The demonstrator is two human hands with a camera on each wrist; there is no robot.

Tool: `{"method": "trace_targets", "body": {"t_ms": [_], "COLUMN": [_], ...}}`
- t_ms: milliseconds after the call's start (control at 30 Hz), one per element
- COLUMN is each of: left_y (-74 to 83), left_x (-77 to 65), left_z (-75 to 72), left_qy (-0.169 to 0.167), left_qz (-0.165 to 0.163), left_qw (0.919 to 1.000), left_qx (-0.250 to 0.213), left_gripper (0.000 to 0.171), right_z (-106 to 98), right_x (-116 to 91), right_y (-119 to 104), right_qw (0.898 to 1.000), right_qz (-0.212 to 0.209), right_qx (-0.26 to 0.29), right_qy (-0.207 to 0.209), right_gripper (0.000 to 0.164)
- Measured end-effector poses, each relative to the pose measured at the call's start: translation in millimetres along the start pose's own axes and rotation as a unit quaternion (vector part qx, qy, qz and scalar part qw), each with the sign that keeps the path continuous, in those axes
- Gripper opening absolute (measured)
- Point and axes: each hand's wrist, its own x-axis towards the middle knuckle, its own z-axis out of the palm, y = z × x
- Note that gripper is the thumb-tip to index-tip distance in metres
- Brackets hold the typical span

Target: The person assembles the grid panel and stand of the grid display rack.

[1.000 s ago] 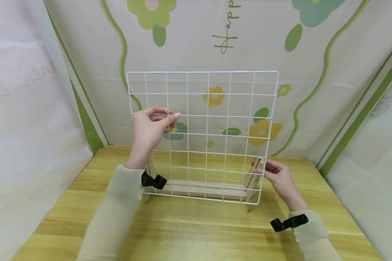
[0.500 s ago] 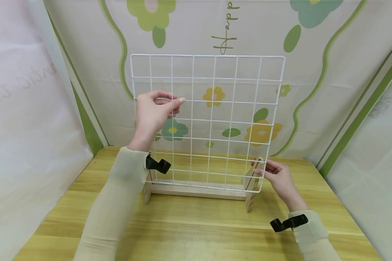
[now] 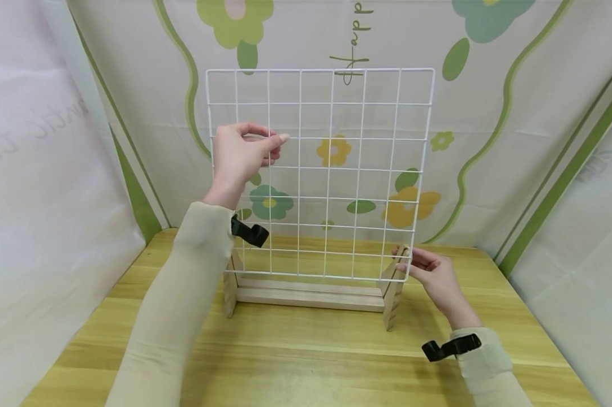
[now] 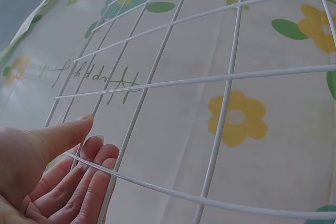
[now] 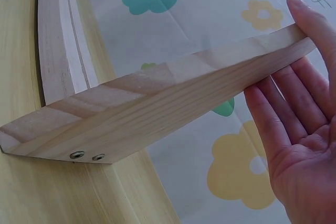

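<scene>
A white wire grid panel (image 3: 331, 104) stands nearly upright in the head view, raised over a wooden stand (image 3: 311, 299). My left hand (image 3: 237, 154) pinches the grid near its left side, thumb in front and fingers behind the wires. In the left wrist view the fingers (image 4: 94, 192) reach behind the wire. My right hand (image 3: 436, 277) grips the top of the stand's right side board (image 3: 392, 311). The right wrist view shows that board (image 5: 157, 103) between thumb and fingers. The grid's bottom edge overlaps both side boards, above the crossbar.
The stand rests on a wood-grain table (image 3: 306, 362). Behind it hangs a flower-printed cloth (image 3: 296, 34), with white cloth walls (image 3: 46, 186) left and right. Two metal bolts (image 5: 77, 155) show low on the right side board. Black camera mounts (image 3: 250, 233) sit on both wrists.
My left hand has lifted the grid, so its bottom edge has gone from in front of the crossbar to above it. The right hand and the stand have stayed put.
</scene>
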Motion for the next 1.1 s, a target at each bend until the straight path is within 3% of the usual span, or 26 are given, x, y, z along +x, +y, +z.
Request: {"method": "trace_targets", "body": {"t_ms": [200,500,767,1100], "left_y": [6.9,13.0,15.2,19.1], "left_x": [6.6,18.9,22.2,24.1], "left_z": [1.9,4.8,6.5,9.9], "left_qy": [0.001,0.0,0.0,0.002], "left_qz": [-0.02,-0.022,-0.039,-0.032], "left_qw": [0.9997,0.9998,0.9992,0.9995], "left_qx": [0.015,0.005,-0.009,0.003], "left_gripper": [0.035,0.033,0.033,0.032], "right_z": [-0.4,0.7,0.8,0.6], "right_x": [-0.9,-1.4,-1.7,-2.9], "right_y": [-0.5,1.6,4.5,6.9], "right_qw": [1.0,1.0,1.0,1.0], "right_qz": [0.0,-0.006,-0.003,0.009], "right_qx": [0.0,0.01,0.013,-0.016], "right_qy": [-0.006,-0.015,-0.017,0.002], "right_gripper": [0.043,0.039,0.041,0.043]}}
